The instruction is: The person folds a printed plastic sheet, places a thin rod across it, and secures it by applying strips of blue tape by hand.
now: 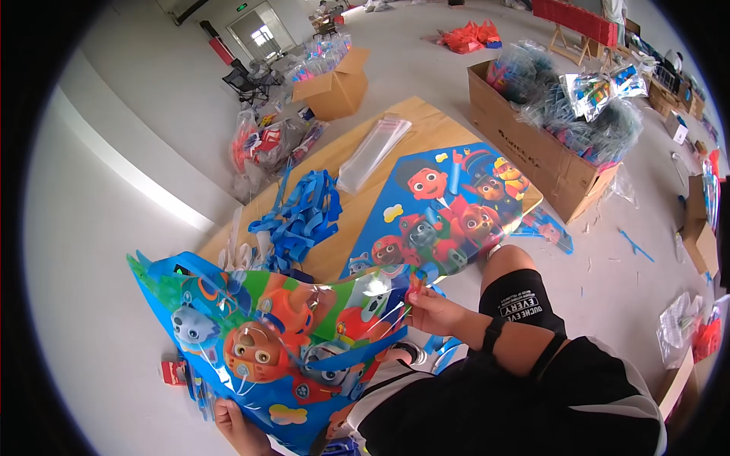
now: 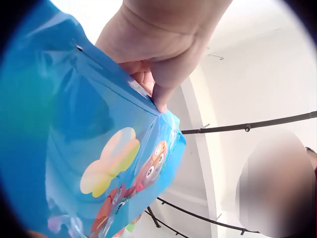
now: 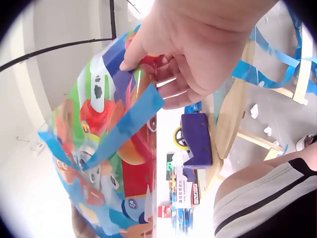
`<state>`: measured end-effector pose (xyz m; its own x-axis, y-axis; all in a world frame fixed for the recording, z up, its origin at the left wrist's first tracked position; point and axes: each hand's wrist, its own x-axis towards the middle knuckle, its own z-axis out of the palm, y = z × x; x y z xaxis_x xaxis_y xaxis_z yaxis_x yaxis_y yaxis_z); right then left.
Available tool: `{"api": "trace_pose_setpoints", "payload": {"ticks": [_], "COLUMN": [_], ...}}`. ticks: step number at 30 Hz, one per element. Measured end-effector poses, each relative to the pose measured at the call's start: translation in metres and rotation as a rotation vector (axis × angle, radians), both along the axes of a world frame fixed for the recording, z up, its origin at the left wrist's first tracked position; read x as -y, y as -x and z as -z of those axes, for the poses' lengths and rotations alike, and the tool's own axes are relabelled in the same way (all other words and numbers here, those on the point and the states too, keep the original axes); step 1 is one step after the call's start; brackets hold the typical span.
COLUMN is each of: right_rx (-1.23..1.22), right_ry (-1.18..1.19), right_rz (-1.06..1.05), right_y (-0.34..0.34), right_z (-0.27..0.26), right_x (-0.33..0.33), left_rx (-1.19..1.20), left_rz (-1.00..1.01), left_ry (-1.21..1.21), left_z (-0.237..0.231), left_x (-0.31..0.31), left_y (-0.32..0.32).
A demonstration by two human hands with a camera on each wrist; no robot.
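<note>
So my left hand [image 1: 242,429] and right hand [image 1: 437,310] are both pinching edges of the glossy cartoon bag [image 1: 281,342] — it's up beside the wooden table [image 1: 411,114], blue strips [image 1: 304,216] piled on top.

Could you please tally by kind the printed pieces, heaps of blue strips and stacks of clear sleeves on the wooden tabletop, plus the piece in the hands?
Printed pieces: 2, one held, one lying flat
Heap of blue strips: 1
Stack of clear sleeves: 1
Total: 4
</note>
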<state>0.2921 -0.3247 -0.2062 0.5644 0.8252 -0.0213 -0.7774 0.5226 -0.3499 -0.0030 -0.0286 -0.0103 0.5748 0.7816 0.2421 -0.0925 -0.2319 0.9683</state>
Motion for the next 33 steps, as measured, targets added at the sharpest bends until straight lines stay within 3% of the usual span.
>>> {"api": "trace_pose_setpoints", "payload": {"ticks": [1,9,12,17,20,22,24,25,28,33], "right_rx": [-0.003,0.076,0.149,0.565,0.638,0.498,0.079,0.107,0.003,-0.049], "right_ry": [-0.005,0.129,0.329,0.642,0.752,0.629,0.371,0.257,0.237,0.19], "right_rz": [0.034,0.178,0.232,0.253,0.286,0.303,0.288,0.184,0.111,0.084], "right_y": [-0.001,-0.006,-0.007,-0.015,-0.027,-0.028,-0.02,-0.015,-0.007,0.002], "right_z": [-0.001,0.0,-0.005,-0.019,-0.044,-0.041,-0.044,-0.044,-0.038,-0.02], "right_x": [0.001,0.021,0.027,0.046,0.056,0.048,0.042,0.043,0.037,0.035], "left_rx": [-0.018,-0.166,-0.217,-0.25,-0.283,-0.139,-0.086,-0.031,-0.088,-0.113], "left_rz": [-0.096,-0.26,-0.356,-0.405,-0.35,-0.332,-0.316,-0.308,-0.334,-0.323], "left_ry": [-0.023,-0.322,-0.468,-0.537,-0.503,-0.487,-0.493,-0.505,-0.525,-0.531], "left_z": [0.005,0.03,0.038,0.045,0.047,0.048,0.046,0.044,0.041,0.035], "left_x": [-0.004,-0.021,-0.026,-0.035,-0.037,-0.026,-0.018,-0.017,-0.015,-0.016], "left_y": [-0.003,-0.012,-0.015,-0.011,-0.005,-0.013,-0.02,-0.024,-0.029,-0.028]}}
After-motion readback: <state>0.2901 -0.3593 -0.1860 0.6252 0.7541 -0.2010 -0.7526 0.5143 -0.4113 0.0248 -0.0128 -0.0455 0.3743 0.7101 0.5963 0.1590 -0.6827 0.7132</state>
